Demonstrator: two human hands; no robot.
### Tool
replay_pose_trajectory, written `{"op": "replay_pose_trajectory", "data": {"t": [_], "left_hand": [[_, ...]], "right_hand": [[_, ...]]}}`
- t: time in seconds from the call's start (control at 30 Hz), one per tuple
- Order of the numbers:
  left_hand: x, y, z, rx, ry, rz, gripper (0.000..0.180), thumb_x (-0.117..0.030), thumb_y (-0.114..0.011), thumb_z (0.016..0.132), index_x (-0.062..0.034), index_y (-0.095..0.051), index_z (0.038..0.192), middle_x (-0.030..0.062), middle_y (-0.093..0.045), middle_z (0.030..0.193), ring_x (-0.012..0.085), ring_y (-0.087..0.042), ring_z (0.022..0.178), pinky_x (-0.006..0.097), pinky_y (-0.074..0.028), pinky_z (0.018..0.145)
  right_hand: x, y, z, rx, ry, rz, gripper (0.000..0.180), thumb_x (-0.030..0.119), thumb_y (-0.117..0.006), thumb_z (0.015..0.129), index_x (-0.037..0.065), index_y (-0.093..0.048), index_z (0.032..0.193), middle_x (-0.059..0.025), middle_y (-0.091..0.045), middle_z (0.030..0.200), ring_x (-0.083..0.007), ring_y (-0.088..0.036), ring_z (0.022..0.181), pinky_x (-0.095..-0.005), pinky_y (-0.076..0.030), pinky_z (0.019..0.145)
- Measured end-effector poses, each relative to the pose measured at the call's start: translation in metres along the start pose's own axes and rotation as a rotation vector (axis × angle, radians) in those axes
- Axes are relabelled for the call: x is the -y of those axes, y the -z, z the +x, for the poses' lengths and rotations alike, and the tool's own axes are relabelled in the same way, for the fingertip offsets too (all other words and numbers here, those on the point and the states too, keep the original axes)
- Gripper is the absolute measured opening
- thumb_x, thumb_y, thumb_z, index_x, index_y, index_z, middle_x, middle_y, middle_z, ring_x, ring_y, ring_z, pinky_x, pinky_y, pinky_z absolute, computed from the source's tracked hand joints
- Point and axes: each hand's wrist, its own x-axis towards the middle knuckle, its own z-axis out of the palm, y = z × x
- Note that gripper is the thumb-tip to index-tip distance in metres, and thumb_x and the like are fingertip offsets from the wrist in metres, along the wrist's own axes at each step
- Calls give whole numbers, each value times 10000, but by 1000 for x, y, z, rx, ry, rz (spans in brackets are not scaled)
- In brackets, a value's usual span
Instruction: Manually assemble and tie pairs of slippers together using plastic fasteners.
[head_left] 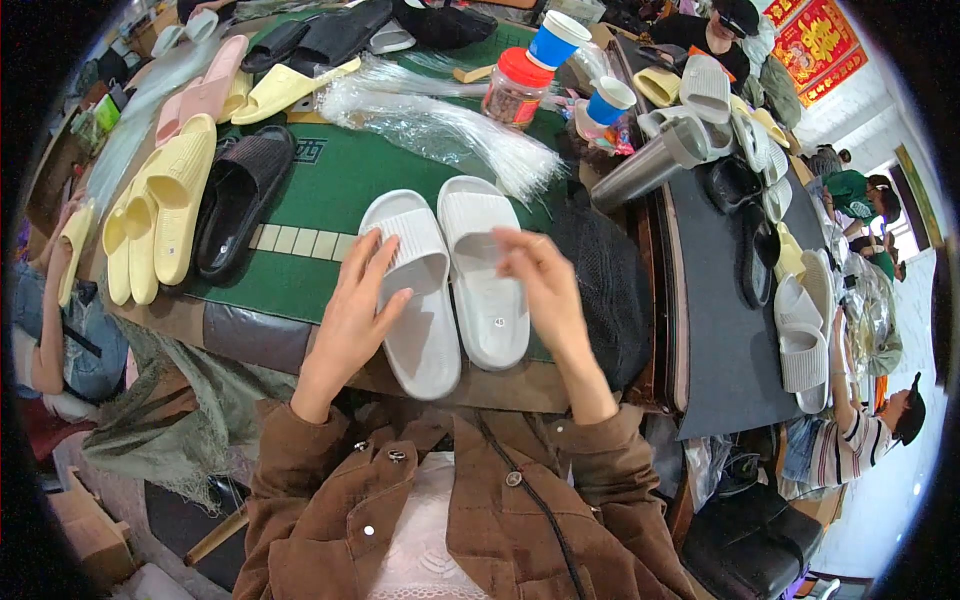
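A pair of light grey slide slippers lies side by side before me, toes pointing away. On the outer side of the left slipper [420,335], my left hand [345,305] rests by the ribbed strap, fingers spread and thumb stretched over the footbed. My right hand [545,290] hovers at the outer edge of the right slipper [490,330], just behind its strap. Its thumb and forefinger are apart and slightly blurred; nothing shows between them. A small round sticker sits on the right slipper's heel.
Yellow slippers [172,225] and a black slipper [245,205] lie at the left on the green mat [330,190]. Beyond are clear plastic strips [450,125], a red-lidded jar [515,90] and paper cups. A steel tumbler [650,165] stands right; co-workers sit at both sides.
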Motion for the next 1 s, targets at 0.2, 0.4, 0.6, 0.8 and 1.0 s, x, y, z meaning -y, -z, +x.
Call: {"op": "replay_pose_trajectory", "data": {"t": [0.2,0.4,0.6,0.8,1.0], "left_hand": [[2,-9,5,-10,18,-56,572,-115,-611,851,-35,-379,1368,196,-301,1438,376,-274,1345,417,-295,1075],[3,-13,6,-69,1,-66,544,-117,-647,810,-29,-439,1305,188,-344,1410,375,-320,1317,420,-318,1056],[-5,-18,3,-120,-26,44,526,-123,-664,785,-49,-462,1265,173,-389,1358,411,-347,1273,459,-324,1037],[-6,-37,1,-192,-53,149,576,-107,-675,770,-77,-440,1295,163,-377,1363,438,-290,1290,501,-276,1056],[-9,-40,4,-220,-82,111,574,-91,-662,773,-87,-440,1302,163,-377,1363,437,-296,1284,507,-271,1055]], "right_hand": [[-10,34,32,-200,116,-320,263,75,-436,961,5,-600,1154,-83,-588,1069,-149,-590,911,-247,-477,799],[-13,21,25,-86,218,-765,226,99,-494,902,-14,-620,1052,-196,-623,1013,-356,-599,945,-396,-479,817],[22,31,21,189,36,-1005,206,173,-507,904,29,-638,970,-170,-609,947,-364,-595,873,-436,-485,767],[77,31,68,1,566,-728,173,151,-543,889,18,-651,861,-169,-568,780,-339,-585,726,-412,-476,632],[156,38,98,60,953,420,266,173,-485,977,-2,-610,1133,-56,-629,1008,-121,-622,888,-256,-507,819]]}}
